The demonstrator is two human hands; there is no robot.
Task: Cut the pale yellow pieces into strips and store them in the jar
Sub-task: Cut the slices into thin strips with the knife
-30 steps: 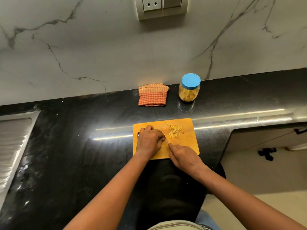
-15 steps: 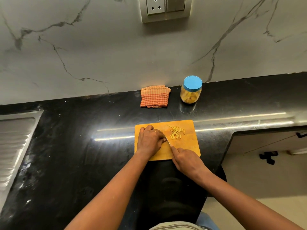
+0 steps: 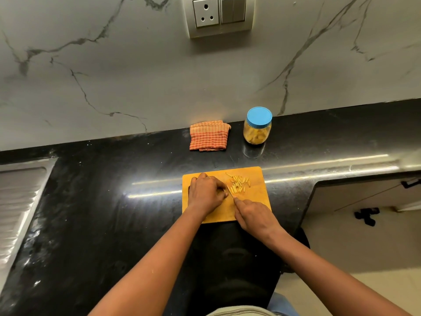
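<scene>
Far left, a steel drainboard (image 3: 20, 190) is sitting in the black counter (image 3: 114, 201). A checked orange cloth (image 3: 208, 135) is lying by the wall. On the orange cutting board (image 3: 257, 197) the left hand (image 3: 206, 193) is bunching its fingers down; I cannot tell what that grip is covering. The knife (image 3: 229, 190) is standing just beside those fingers, with cut pale yellow strips (image 3: 239, 184) lying right of the blade. The right hand (image 3: 254, 216) is clasping the handle. Behind the board the jar (image 3: 257, 133) is standing with its blue lid (image 3: 259, 116) on and yellow pieces inside.

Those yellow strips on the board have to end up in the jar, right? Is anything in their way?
Yes: the blue lid sits on the jar, closing its mouth. The folded cloth lies left of the jar, off the path from the strips.
</scene>
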